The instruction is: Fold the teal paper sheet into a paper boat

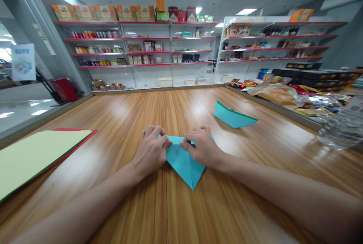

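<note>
A sheet of blue paper point(184, 164), folded to a triangle-like shape, lies on the wooden table point(119, 206) with its point towards me. At its upper left edge my left hand point(153, 147) grips the paper, fingers curled and thumb pressed in. My right hand point(202, 146) is closed on the upper right part, its thumb and fingertips near the top edge. Creases run down to the lower point. Both hands cover the paper's upper corners in part. Beyond the right hand rests a folded paper boat point(235, 117), blue with a green edge.
A stack of coloured paper point(42, 153), pale yellow on top, lies at the left. A clear plastic bottle point(344, 127) is at the right edge. Packaged snacks point(275, 93) and black boxes are heaped behind it. Stocked shelves point(144, 62) line the back.
</note>
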The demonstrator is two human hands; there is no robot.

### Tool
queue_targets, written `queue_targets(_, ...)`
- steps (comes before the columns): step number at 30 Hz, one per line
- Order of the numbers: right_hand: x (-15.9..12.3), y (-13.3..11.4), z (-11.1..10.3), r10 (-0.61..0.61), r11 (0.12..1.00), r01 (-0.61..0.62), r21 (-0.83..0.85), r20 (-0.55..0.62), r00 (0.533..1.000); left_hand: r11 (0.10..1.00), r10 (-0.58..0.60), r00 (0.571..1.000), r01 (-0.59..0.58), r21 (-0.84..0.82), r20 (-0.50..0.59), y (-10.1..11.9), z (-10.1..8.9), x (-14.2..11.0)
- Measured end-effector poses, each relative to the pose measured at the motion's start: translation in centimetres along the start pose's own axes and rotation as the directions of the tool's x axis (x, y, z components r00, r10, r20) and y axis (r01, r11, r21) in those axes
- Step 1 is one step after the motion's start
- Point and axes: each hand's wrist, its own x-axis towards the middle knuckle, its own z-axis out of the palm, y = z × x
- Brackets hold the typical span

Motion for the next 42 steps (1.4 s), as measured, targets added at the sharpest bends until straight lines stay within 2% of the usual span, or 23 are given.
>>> queue_targets(4,0.2,1.7,-0.1,0.054,0.999,-0.054,-0.007,-0.023,0.998,0.996,-0.083,0.993,0.084,0.006,-0.085,-2.0,0.3,-0.1)
queue_targets(7,0.2,2.1,-0.1,0.065,0.998,-0.065,-0.005,-0.025,0.998,0.99,-0.143,0.975,0.143,-0.013,-0.17,-2.6,0.3,-0.1)
queue_targets(9,0.1,1.9,0.0,0.031,0.999,-0.031,-0.028,0.01,0.999,0.996,-0.091,0.981,0.088,-0.025,-0.174,-2.1,0.2,-0.2)
queue_targets(11,0.0,1.6,0.1,-0.016,0.998,0.02,-0.053,0.073,0.997,0.995,0.053,0.997,-0.058,-0.083,-0.061,-1.0,0.1,-0.5)
queue_targets(13,-0.3,1.2,0.1,-0.051,0.996,0.059,-0.067,0.112,0.992,0.967,0.191,0.97,-0.159,-0.199,0.151,0.6,0.1,-0.9)
queue_targets(15,-0.5,1.0,0.1,-0.077,0.993,0.085,-0.076,0.11,0.991,0.97,0.194,0.91,-0.123,-0.209,0.367,2.2,0.1,-1.3)
queue_targets(17,-0.8,1.0,0.2,-0.115,0.99,0.124,-0.067,0.116,0.987,0.984,0.146,0.859,-0.073,-0.165,0.49,3.4,0.0,-1.6)
queue_targets(21,-1.1,1.5,0.6,-0.163,0.986,0.157,0.049,0.154,0.975,0.992,0.107,0.798,-0.042,-0.122,0.593,4.3,-0.7,-1.9)
queue_targets(24,-1.0,1.5,0.7,-0.078,0.995,0.066,0.079,0.157,0.985,0.995,0.085,0.773,-0.03,-0.097,0.629,4.6,-1.2,-2.1)
queue_targets(31,0.0,-0.8,0.1,0.167,0.984,-0.159,-0.078,0.104,0.981,0.997,-0.055,0.787,0.076,-0.009,0.614,6.0,-0.7,-2.3)
queue_targets(33,0.3,-1.0,0.0,0.301,0.951,-0.308,0.006,0.191,0.934,0.997,-0.048,0.786,0.078,-0.022,0.617,6.0,-0.7,-2.3)
queue_targets(36,0.8,-0.4,0.0,0.422,0.801,-0.553,0.227,0.441,0.792,0.997,-0.022,0.793,0.062,-0.044,0.609,5.9,-0.9,-2.3)
queue_targets(38,1.1,0.3,0.1,0.429,0.738,-0.616,0.276,0.514,0.743,0.997,-0.013,0.791,0.058,-0.053,0.611,5.8,-1.0,-2.2)
queue_targets(42,1.6,1.6,0.2,0.437,0.68,-0.682,0.269,0.597,0.672,0.995,-0.021,0.781,0.075,-0.061,0.624,5.8,-1.1,-2.2)
